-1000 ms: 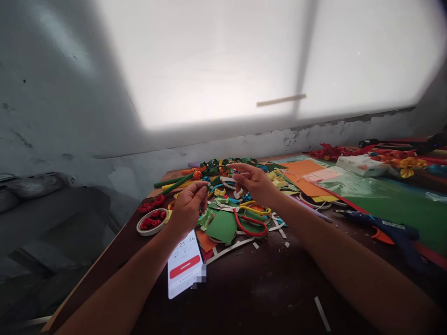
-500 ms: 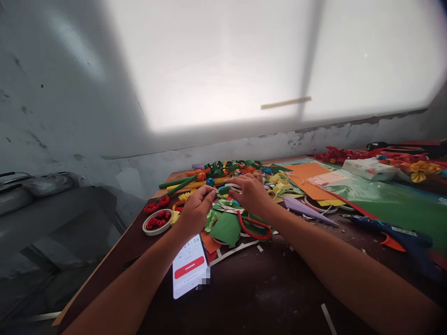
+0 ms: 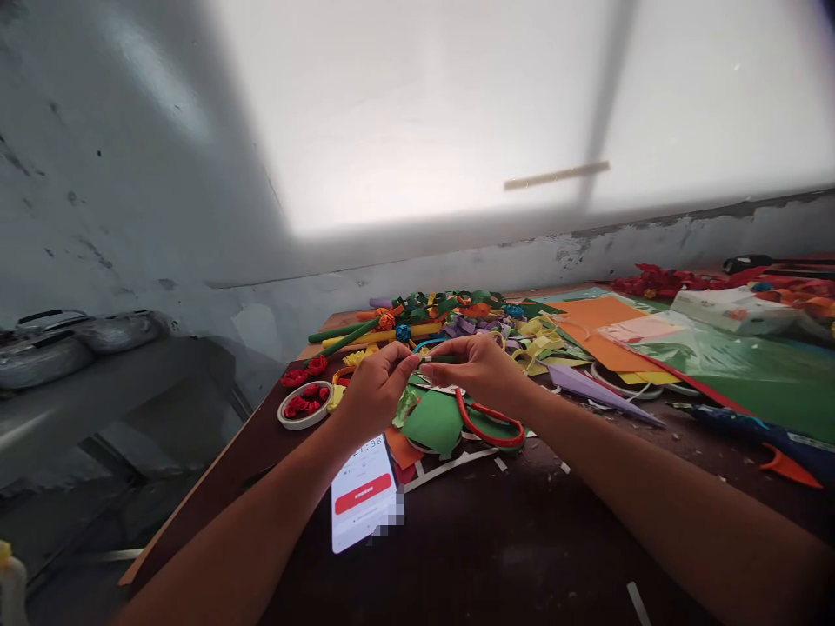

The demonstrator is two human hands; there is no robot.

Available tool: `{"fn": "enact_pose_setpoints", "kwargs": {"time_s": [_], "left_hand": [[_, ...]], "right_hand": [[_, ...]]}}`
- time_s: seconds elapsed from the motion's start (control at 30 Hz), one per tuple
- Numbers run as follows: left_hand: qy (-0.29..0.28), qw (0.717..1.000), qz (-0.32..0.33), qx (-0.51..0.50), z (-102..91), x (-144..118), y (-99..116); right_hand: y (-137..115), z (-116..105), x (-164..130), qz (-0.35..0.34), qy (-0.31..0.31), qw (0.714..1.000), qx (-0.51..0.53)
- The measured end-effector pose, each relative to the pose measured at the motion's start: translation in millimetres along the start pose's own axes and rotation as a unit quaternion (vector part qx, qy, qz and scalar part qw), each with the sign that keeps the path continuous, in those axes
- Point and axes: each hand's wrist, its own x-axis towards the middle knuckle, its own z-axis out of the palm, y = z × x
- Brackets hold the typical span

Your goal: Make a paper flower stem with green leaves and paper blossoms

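— Head view first: what are the hands doing?

— Left hand (image 3: 377,389) and right hand (image 3: 479,372) meet over the table (image 3: 522,539), fingertips pinched on a small green paper strip (image 3: 438,358) held between them.

— Where does that strip sit?

— Above the green paper sheet (image 3: 431,422), with the red-handled scissors (image 3: 489,426) just beside it at 4 o'clock.

— And around them?

— A phone (image 3: 364,502) lies at 6 o'clock under the left wrist. A tape roll holding red paper roses (image 3: 303,406) sits at 9 o'clock. Colourful paper scraps (image 3: 457,322) pile up at 12 o'clock, and a blue glue gun (image 3: 763,435) lies at 3 o'clock, well apart.
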Motion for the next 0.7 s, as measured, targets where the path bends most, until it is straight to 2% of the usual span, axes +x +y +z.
{"fn": "enact_pose_setpoints", "kwargs": {"time_s": [0.1, 0.23, 0.33, 0.43, 0.57, 0.7], "left_hand": [[0.006, 0.999, 0.027, 0.031, -0.4, -1, 3], [-0.004, 0.997, 0.025, -0.075, 2.3, -2, 3], [0.027, 0.987, 0.037, -0.153, 4.8, -2, 3], [0.074, 0.983, 0.069, -0.156, 5.1, -4, 4], [0.099, 0.978, 0.079, -0.163, 3.2, -3, 5], [0.116, 0.975, 0.098, -0.164, 2.8, -4, 4]], "right_hand": [[-3, 2, -1, -0.02, -0.008, 1.0, -0.018], [-10, 7, -5, -0.066, 0.034, 0.996, -0.045], [-14, 9, -8, -0.073, 0.05, 0.996, -0.016], [-16, 9, -7, -0.061, 0.052, 0.996, 0.027], [-16, 5, -4, -0.04, 0.047, 0.992, 0.11], [-16, 3, -5, -0.079, 0.074, 0.988, 0.11]]}}
